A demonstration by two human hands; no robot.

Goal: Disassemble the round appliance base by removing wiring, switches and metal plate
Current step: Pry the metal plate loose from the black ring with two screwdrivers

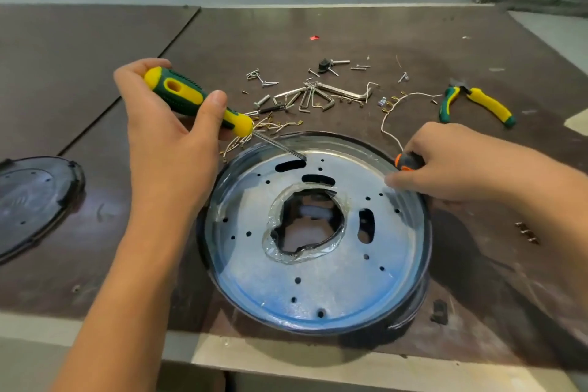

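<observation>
Closest to us, the round appliance base (pixel 424 270) sits by the near edge of the table (pixel 63 280), metal plate (pixel 318 274) seated inside; our left hand (pixel 168 137) wraps fully round the yellow-green screwdriver (pixel 187 95), tip at the plate's far slot (pixel 290 165); our right hand (pixel 445 162) curls tight on an orange-black screwdriver (pixel 409 162) at the right rim; we should pry gently from both points, keeping tips low so neither slips.

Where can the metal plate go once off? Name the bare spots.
Bare table lies far left, beyond the black cover, and past the red scrap. Crowded: screws, hex keys and pliers behind the round base.
</observation>
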